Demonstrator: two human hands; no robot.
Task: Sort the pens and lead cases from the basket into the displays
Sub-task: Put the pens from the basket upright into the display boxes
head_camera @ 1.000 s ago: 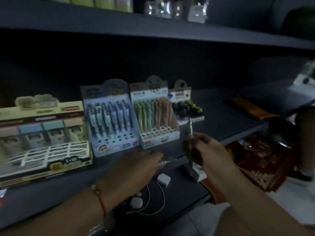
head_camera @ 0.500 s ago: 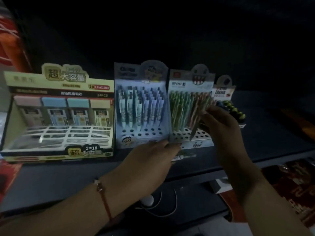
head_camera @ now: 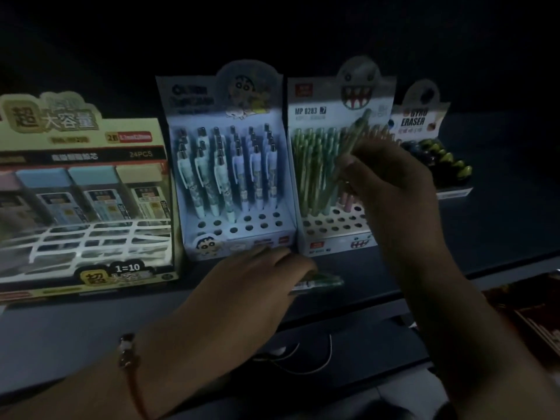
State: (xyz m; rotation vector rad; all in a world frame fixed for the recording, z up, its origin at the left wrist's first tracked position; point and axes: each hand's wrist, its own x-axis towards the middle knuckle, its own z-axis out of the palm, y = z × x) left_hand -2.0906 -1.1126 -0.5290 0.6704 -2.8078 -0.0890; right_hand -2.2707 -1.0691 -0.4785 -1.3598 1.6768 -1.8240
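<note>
Head view, dim light: the right hand [head_camera: 391,183] pinches a green pen [head_camera: 353,140], tilted, in front of the monster display [head_camera: 339,165] of green and pink pens. The left hand [head_camera: 257,283] rests on the surface [head_camera: 75,322], fingers curled round green pens [head_camera: 321,281] lying flat. Left of it stand the cartoon display [head_camera: 230,165] and the lead-case box [head_camera: 81,192]; an eraser display [head_camera: 424,122] stands far right.

You face printed cardboard pen displays [head_camera: 230,159], their fronts faintly glossy under dim light. The pens [head_camera: 218,180] look like smooth plastic with shiny dark metal-like tips. The shelf [head_camera: 500,225] beneath is dark and matt. A white plastic grid [head_camera: 91,237] fronts the lead-case box [head_camera: 85,140].
</note>
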